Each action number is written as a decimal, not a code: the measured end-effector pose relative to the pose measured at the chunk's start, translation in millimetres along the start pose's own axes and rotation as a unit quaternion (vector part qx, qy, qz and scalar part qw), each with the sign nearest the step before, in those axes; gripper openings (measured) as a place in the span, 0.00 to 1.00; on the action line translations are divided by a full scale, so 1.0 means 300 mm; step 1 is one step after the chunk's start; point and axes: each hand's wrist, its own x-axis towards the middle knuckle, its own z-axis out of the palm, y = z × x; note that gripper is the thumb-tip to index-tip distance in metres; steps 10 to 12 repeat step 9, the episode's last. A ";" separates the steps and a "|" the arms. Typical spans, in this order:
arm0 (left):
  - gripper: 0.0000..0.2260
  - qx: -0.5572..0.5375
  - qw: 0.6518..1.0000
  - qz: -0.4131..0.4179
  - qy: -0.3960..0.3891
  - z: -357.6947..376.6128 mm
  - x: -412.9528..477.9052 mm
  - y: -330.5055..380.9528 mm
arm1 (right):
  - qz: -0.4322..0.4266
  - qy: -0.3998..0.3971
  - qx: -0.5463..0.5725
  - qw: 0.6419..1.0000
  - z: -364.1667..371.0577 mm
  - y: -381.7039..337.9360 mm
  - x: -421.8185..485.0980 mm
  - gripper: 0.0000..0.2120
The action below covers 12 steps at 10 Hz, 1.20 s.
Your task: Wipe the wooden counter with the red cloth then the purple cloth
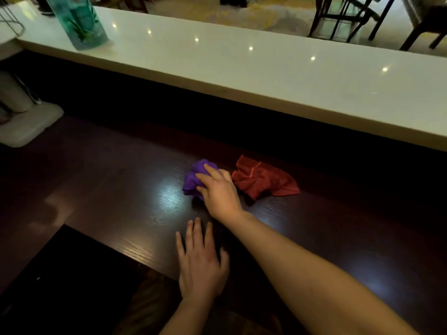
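Note:
A bunched purple cloth [193,180] lies on the dark wooden counter [121,189], and my right hand [219,193] presses down on it with fingers curled over its top. Just to the right, a crumpled red cloth [263,181] rests loose on the wood, touched by no hand. My left hand [199,262] lies flat near the counter's front edge, fingers spread, holding nothing.
A raised white ledge [242,68] runs along the back of the counter, carrying a teal bottle [77,20] at the far left. A white stand [26,126] sits at the counter's left end. Dark chairs [350,18] stand beyond the ledge.

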 end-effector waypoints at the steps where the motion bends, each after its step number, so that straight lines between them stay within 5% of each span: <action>1: 0.30 0.003 1.000 -0.002 0.002 -0.003 0.001 0.000 | -0.031 -0.023 -0.051 0.998 0.010 -0.009 0.015 0.16; 3: 0.31 0.015 1.000 -0.006 0.004 0.004 0.002 -0.001 | -0.035 -0.121 -0.138 0.982 0.064 0.034 -0.042 0.29; 5: 0.31 0.020 1.000 -0.007 0.006 0.009 0.004 0.000 | -0.016 -0.163 -0.155 0.974 0.065 0.033 -0.027 0.31; 8: 0.31 0.023 1.000 -0.005 -0.002 0.013 -0.001 -0.001 | -0.032 -0.071 -0.067 0.995 -0.086 0.028 -0.219 0.28; 12: 0.31 0.028 1.000 -0.008 -0.013 -0.002 -0.005 0.013 | -0.014 -0.069 -0.054 0.996 -0.196 0.025 -0.294 0.28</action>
